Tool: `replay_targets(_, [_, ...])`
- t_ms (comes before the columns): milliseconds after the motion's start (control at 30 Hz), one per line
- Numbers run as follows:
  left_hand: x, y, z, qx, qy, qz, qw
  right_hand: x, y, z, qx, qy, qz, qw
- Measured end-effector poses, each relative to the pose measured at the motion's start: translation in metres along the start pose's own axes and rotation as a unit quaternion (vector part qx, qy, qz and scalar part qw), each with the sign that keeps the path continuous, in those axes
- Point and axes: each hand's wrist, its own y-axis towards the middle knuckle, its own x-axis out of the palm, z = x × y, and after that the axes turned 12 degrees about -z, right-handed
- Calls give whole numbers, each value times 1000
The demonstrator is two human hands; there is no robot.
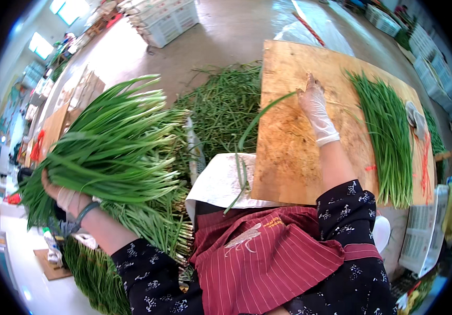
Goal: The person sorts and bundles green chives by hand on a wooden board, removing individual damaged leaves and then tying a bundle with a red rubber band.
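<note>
On the left, my left hand, partly gloved, is closed round the leafy end of a big bunch of garlic chives; its pale stem ends fan out to the right. The leaves hide most of the fingers. My right hand, in a thin white glove, is over the wooden board and pinches a few loose chive blades. They droop from the fingers toward my lap. A neat bundle of chives lies on the board's right side.
More chives are stacked below my left arm. Behind my lap spreads a heap of green trimmings. Red ties and a grey cloth lie at the board's right edge. White crates stand farther off.
</note>
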Motion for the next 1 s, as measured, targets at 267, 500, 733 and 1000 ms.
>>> replay_targets(267, [21,29,15,33,32,16,999,-78,-36,-31,-34,-121,-500,857])
replay_targets(500, [96,39,-22,203,261,-218,918,-74,-38,-61,-168,234,-201,936])
replay_targets(733, [225,-3,-86,139,209,-358,899,-190,-68,0,-59,233,43,970])
replay_targets(1000, [199,-131,-332,-383,-155,-224,883,-256,-98,92,-25,185,189,964])
